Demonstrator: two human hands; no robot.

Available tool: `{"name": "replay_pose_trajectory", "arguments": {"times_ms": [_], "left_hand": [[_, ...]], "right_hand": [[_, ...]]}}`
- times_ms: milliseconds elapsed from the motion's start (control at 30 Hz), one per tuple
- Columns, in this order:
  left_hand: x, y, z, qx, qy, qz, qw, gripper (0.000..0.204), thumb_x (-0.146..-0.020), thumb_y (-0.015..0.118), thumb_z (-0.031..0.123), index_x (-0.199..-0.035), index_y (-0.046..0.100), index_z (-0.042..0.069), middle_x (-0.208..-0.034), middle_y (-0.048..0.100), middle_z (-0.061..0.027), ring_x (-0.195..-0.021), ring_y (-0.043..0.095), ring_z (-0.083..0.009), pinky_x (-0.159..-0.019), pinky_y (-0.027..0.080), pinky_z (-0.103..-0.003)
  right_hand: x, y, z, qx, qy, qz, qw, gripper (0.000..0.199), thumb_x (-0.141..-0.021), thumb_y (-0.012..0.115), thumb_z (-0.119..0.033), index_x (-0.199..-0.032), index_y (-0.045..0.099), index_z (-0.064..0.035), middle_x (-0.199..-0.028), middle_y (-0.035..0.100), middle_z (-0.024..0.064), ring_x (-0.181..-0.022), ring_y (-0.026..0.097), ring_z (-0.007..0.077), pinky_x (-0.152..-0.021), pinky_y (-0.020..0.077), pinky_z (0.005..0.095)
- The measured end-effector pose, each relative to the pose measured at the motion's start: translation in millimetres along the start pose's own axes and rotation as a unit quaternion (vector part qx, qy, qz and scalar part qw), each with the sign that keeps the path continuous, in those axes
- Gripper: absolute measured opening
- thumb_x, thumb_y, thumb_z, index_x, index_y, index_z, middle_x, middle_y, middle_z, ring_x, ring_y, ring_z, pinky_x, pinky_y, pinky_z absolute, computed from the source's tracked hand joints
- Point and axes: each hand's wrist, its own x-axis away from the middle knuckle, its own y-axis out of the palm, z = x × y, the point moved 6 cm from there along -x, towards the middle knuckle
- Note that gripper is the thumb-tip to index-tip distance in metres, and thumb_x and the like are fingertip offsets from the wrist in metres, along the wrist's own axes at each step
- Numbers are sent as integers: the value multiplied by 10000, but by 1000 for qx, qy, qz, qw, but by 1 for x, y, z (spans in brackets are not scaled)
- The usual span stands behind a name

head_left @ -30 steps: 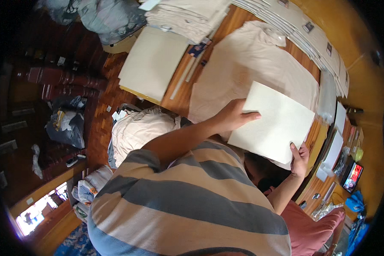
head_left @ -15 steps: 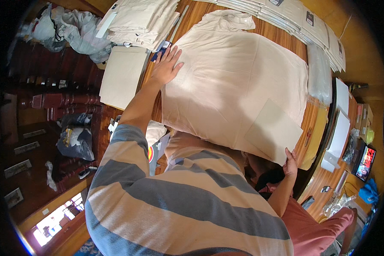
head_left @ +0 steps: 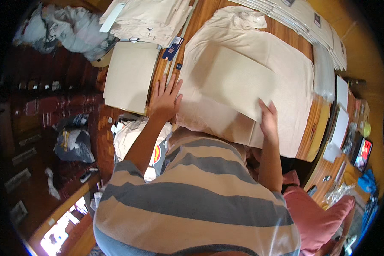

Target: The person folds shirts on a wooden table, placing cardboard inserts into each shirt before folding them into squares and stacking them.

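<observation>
L hand [head_left: 165,99] lies flat, palm down, fingers [head_left: 163,83] spread apart, on the near-left edge of a cream garment [head_left: 286,72] spread out on the wooden table [head_left: 202,13]; it presses the cloth, grips nothing. R hand [head_left: 269,121] sits at the near corner of a stiff cream board [head_left: 239,83] lying on top of the garment, roughly mid-cloth & turned at an angle to the table edge; fingers together, laid over the board's corner, thumb side hidden so can't tell if it's pinched or just pushed. Garment covers most of the table's middle, collar end [head_left: 243,19] at the far side, near hem hanging toward the person's chest. Person wears a tan & grey striped shirt [head_left: 192,205], forearms coming up from the lower edge. Just left of the L hand: a flat stack of more cream boards [head_left: 130,74], apart from the garment w/ a strip of bare table between. Beyond that, a pile of folded cream garments [head_left: 149,19] w/ small blue tags [head_left: 173,48] at its near edge. Far right: a row of flat packed items in clear wrap [head_left: 311,25] along the table's far edge, plus white sheets [head_left: 341,115] at the right end. Grey bundle of cloth [head_left: 68,27] at upper left, off the table. Red cushion [head_left: 320,209] at lower right, small lit screen [head_left: 362,153] near it.
</observation>
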Motion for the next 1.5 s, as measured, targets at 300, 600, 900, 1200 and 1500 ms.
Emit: {"name": "replay_pose_trajectory", "arguments": {"times_ms": [300,600,900,1200,1500], "left_hand": [[8,20,-28,94,13,8,995,594,-1074,492,308,-1657,418,216,-1762,259,-152,-1615,198,-452,-1289,156,-635],[12,17,-32,135,35,34,990,582,-1055,548,392,-1620,480,271,-1735,292,-195,-1595,226,-487,-1272,165,-670],[11,13,-32,126,17,49,991,507,-1008,653,394,-1501,629,276,-1713,349,-176,-1595,260,-457,-1281,191,-638],[15,20,-36,160,-8,92,983,496,-949,746,321,-1417,697,162,-1651,465,-162,-1574,327,-432,-1278,256,-581],[12,10,-28,150,2,91,985,438,-925,780,321,-1354,751,245,-1626,485,-140,-1540,373,-445,-1256,295,-588]], "right_hand": [[-18,103,23,29,40,-41,998,333,-1056,657,-99,-1367,630,18,-1262,740,95,-1116,670,156,-991,514,298],[-25,111,16,111,44,-5,993,208,-1039,680,-95,-1220,675,7,-791,634,-51,-627,477,31,-556,369,238],[-34,119,26,93,14,1,996,181,-1042,684,-93,-1188,671,13,-770,585,-78,-590,403,14,-520,297,228],[-41,129,17,98,-18,-18,995,177,-1047,689,-144,-1133,650,5,-690,542,-69,-573,402,21,-507,307,245],[-52,111,23,354,-13,13,935,454,-953,761,-307,-1209,670,56,-799,723,148,-668,639,197,-659,536,368]]}}
